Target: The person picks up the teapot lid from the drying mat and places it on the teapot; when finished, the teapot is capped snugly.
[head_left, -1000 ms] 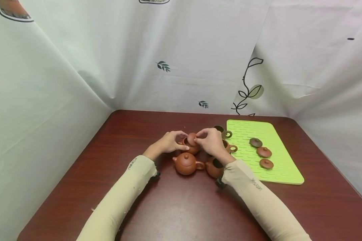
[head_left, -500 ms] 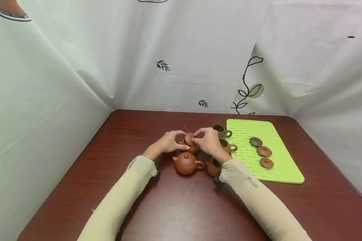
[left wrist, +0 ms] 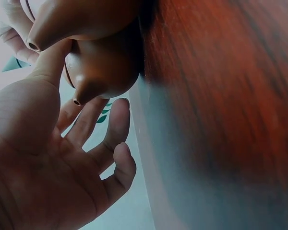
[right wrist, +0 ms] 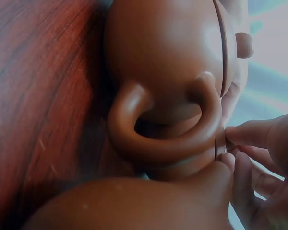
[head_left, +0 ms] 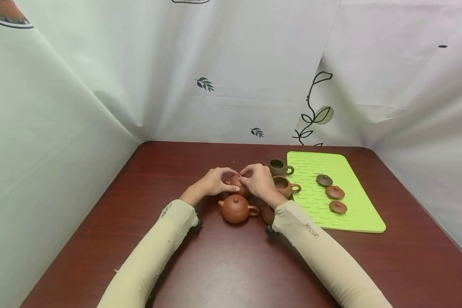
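A reddish-brown clay teapot (head_left: 241,191) stands between my two hands. My left hand (head_left: 212,182) steadies it, thumb on the near side and fingers on the far side; the left wrist view shows its spout (left wrist: 86,92) pointing past the palm. With thumb and fingertips, my right hand (head_left: 259,182) pinches the teapot lid (head_left: 236,179), which sits down at the opening. That lid is mostly hidden by fingers in the right wrist view. Just in front stands another teapot (head_left: 235,209) with its lid on, its looped handle (right wrist: 168,146) large in the right wrist view.
To the right stand a lidless brown teapot (head_left: 286,187) and a dark lidless one (head_left: 278,167). Another teapot (head_left: 267,215) is partly hidden under my right forearm. On a green mat (head_left: 354,218) lie a dark lid (head_left: 324,180) and two reddish lids (head_left: 335,192).
My right hand has shifted left and brought the lid from a steep tilt over the teapot down onto its opening. The left hand has kept its hold.
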Demonstrator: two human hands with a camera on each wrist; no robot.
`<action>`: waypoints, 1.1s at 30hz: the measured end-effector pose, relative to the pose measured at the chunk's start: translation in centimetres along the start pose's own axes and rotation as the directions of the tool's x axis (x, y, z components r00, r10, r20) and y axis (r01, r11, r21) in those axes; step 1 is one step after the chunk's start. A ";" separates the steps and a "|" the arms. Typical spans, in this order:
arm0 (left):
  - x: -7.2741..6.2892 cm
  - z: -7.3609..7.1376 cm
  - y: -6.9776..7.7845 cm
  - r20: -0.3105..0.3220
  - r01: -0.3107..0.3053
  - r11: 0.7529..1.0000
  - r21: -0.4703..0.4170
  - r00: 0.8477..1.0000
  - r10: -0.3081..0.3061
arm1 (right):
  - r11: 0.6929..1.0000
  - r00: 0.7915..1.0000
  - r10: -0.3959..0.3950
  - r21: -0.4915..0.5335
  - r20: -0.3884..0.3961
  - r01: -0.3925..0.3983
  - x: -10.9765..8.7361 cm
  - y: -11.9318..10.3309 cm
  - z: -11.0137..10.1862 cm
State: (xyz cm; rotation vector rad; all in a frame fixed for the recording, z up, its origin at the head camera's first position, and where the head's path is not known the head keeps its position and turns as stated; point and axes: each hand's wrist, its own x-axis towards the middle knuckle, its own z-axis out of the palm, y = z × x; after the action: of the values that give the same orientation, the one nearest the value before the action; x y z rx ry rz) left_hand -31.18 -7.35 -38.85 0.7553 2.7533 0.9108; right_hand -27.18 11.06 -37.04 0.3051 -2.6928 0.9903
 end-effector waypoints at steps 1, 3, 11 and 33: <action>0.0 0.0 0.0 0.001 0.001 1.000 0.000 1.000 -0.001 | 1.000 1.000 0.000 -0.002 -0.001 0.000 0.0 0.0 0.0; 0.0 0.1 0.0 -0.001 0.002 1.000 0.002 1.000 -0.002 | 1.000 1.000 -0.007 0.000 0.002 0.007 0.0 0.1 0.0; 0.0 0.2 0.2 0.037 -0.001 1.000 0.008 0.999 0.001 | 1.000 1.000 -0.009 0.016 0.028 0.009 -0.2 0.5 -0.4; -1.3 -2.1 2.2 -0.075 -0.057 0.997 -0.049 0.996 0.054 | 0.979 0.999 -0.013 0.204 0.044 0.004 -3.0 1.0 -5.1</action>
State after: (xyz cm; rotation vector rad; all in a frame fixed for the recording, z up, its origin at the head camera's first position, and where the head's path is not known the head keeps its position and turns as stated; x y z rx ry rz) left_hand -29.81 -7.59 -35.87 0.8089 2.7735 1.0360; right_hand -23.85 15.48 -34.84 0.3826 -2.6303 1.2742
